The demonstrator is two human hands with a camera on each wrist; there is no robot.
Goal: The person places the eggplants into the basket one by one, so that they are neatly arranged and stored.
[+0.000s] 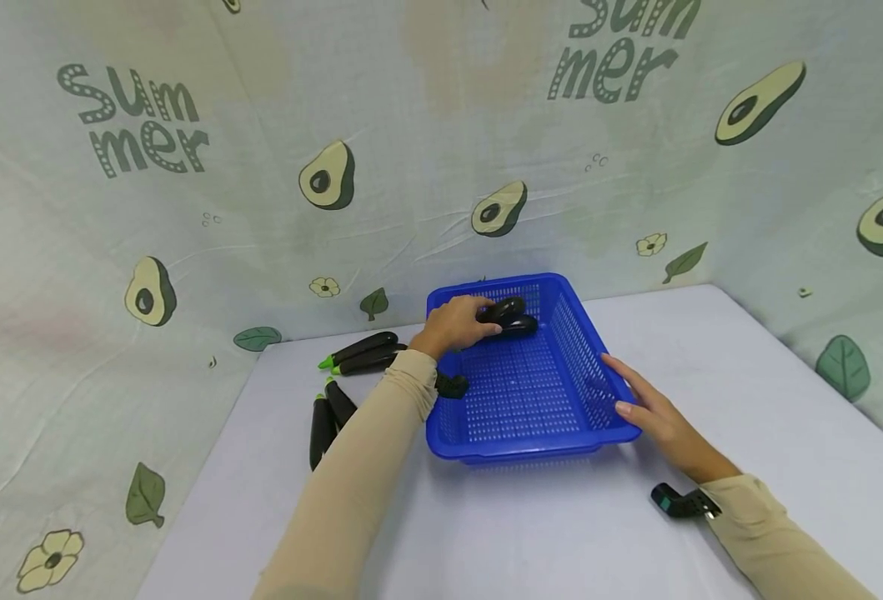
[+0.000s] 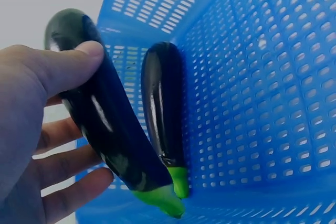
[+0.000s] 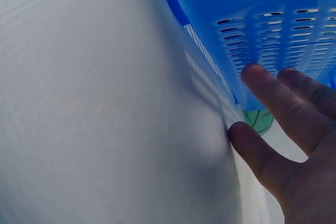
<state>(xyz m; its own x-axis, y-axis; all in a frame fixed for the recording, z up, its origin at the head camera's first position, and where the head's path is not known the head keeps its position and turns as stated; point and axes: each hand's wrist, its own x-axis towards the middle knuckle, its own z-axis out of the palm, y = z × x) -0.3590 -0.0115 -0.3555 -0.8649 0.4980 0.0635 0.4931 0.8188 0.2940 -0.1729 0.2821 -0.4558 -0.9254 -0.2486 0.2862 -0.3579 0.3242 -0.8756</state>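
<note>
My left hand point(image 1: 458, 323) reaches into the back left of a blue plastic basket point(image 1: 606, 435) and grips a glossy dark eggplant point(image 2: 105, 114) with a green stem end. In the left wrist view the thumb lies across its rounded end, with the fingers behind it. A second eggplant point(image 2: 163, 103) lies beside it in the basket, against the perforated wall. My right hand point(image 1: 660, 417) is at the basket's right side, thumb and forefinger touching the rim. Three fairly straight, spread fingers point(image 3: 283, 106) show at the outer wall in the right wrist view.
Several more eggplants lie on the white table point(image 1: 531, 533) to the left of the basket, two point(image 1: 362, 346) at the back and others point(image 1: 323, 429) nearer, partly behind my left sleeve. A printed cloth point(image 1: 411, 167) hangs behind the table.
</note>
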